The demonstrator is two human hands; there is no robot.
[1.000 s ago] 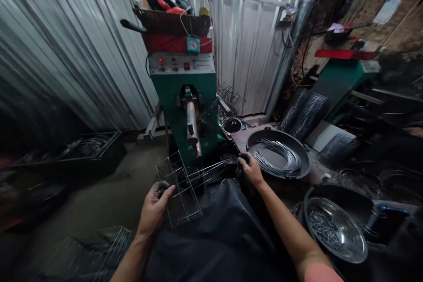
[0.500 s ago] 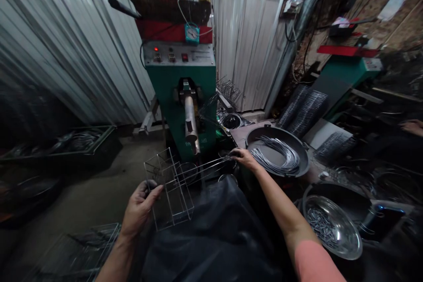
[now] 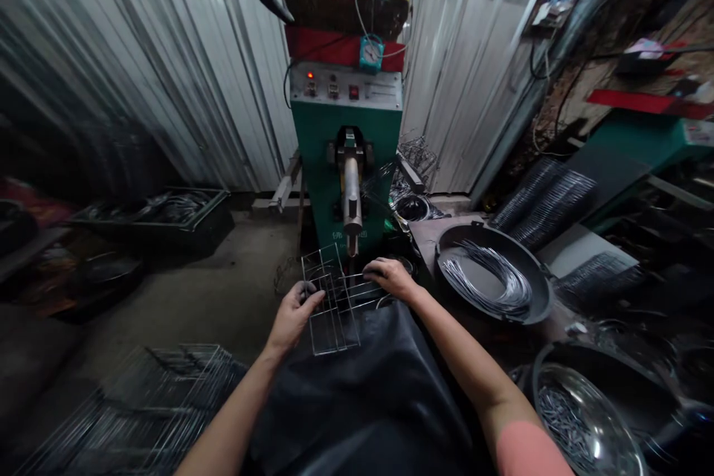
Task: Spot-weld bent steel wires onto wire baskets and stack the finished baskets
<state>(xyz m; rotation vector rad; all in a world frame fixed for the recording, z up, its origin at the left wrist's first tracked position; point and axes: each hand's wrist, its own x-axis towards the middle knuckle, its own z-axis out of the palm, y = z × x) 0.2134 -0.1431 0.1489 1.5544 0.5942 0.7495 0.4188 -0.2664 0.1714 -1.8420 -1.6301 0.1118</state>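
Steel rods crossed in neat squares to make the wire rack [image 3: 330, 305], which looked like a thin, open box. It was at 6 o'clock, held up just over the smooth black apron [image 3: 357, 394] on the person's lap. The left hand [image 3: 293, 318] was at 7 o'clock, with its fingers [image 3: 308, 294] curled shut around the rack's side. The right hand [image 3: 390, 277] was at 5 o'clock, with its fingers [image 3: 379, 268] bent over the long rods that stuck out from the rack.

Straight ahead at 12 o'clock stood a green welding machine [image 3: 346, 156], with a round metal arm close above the rack. Bumpy metal sheets [image 3: 150, 67] made the wall behind it. At 4 o'clock, a round black pan [image 3: 491, 275] held a bunch of long, bent, shiny wires [image 3: 485, 284]. At 5 o'clock, a shiny steel bowl [image 3: 580, 424] held many short metal bits. More wire racks [image 3: 134, 409] lay piled on the floor at 7 o'clock, and a dark crate [image 3: 167, 219] sat at 9 o'clock.
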